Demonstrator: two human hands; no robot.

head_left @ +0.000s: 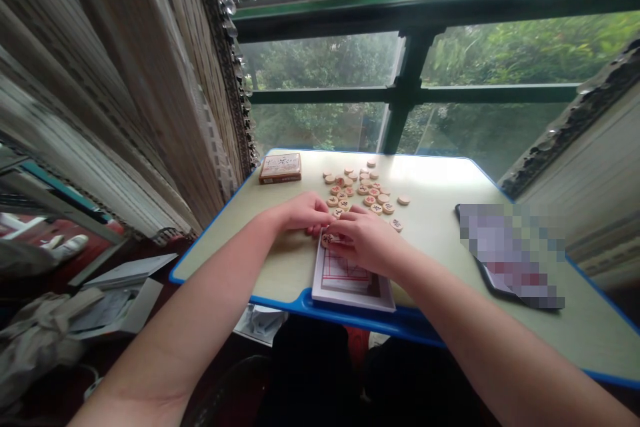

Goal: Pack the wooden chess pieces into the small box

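Round wooden xiangqi pieces [357, 190] with red and dark characters lie in a loose cluster on the table [430, 177]. My left hand [303, 211] reaches in from the left, its fingertips at the near edge of that cluster. My right hand [363, 240] is just in front of it, above a small xiangqi board [347, 277] in a white frame. One xiangqi piece [327, 239] sits at the board's far left corner, touching my right fingertips. Part of the board is hidden under my right hand.
A small red-and-cream box [280, 168] stands at the table's far left. A pixelated dark-edged flat object [510, 257] lies on the right. The table has a blue edge. A bamboo blind [150, 93] hangs at left, and a green-framed window [407, 87] lies beyond.
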